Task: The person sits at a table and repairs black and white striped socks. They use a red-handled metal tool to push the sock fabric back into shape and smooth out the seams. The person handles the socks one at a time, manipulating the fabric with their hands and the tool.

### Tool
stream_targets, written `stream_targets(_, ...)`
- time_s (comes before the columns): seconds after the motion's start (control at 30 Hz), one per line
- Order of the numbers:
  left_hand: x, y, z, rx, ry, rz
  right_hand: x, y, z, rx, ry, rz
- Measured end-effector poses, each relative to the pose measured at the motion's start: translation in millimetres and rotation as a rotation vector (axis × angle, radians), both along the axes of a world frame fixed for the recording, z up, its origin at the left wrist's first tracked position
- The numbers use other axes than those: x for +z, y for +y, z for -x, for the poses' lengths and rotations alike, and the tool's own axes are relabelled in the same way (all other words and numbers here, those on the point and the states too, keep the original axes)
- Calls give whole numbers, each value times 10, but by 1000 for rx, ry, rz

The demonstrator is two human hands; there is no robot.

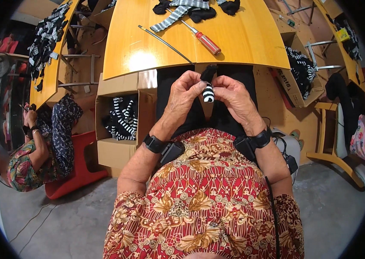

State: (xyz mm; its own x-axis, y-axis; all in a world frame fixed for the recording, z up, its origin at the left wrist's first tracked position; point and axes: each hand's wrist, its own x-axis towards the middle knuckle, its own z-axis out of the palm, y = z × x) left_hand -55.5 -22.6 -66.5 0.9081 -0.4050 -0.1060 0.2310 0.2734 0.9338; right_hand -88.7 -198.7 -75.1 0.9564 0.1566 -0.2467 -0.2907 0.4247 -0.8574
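Just off the table's near edge, above my lap, my left hand (187, 86) and my right hand (233, 94) pinch a small black-and-white striped knit piece (208, 93) between thumbs and fingers. Its striped end hangs toward me, and a black end (209, 73) points up toward the table. Whether it is a sock or part of a glove, I cannot tell. Beyond my hands, a screwdriver with a red handle (208, 43) lies on the yellow tabletop (238, 41). Left of it, a thin metal rod (165, 44) lies slantwise, one end at the table edge.
Grey-striped and black knit pieces (187, 11) lie at the table's far side. An open cardboard box (117, 154) of striped knits stands at my left, another box (292, 86) at my right. A person (36, 159) sits far left beside a table heaped with knits (46, 36).
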Motion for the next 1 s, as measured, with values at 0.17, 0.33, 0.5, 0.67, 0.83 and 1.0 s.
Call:
stream_targets(0.17, 36, -31, 10, 6, 2, 7, -69, -46, 31, 19, -7, -16)
stream_targets(0.33, -8, -67, -4, 58, 41, 94, 78, -7, 35, -47, 3, -169)
stream_targets(0.5, 1, -93, 15, 37, 135, 126, 106, 4, 31, -89, -82, -88)
stream_targets(0.67, 25, -91, 46, -3, 273, 220, 150, 69, 22, -83, -89, -72)
stream_targets(0.83, 21, -61, 60, -98, 363, 283, 93, 59, -14, -138, -103, 62)
stream_targets(1.0, 15, 13, 50, -198, 366, 260, 235, 80, -37, -202, -273, 429)
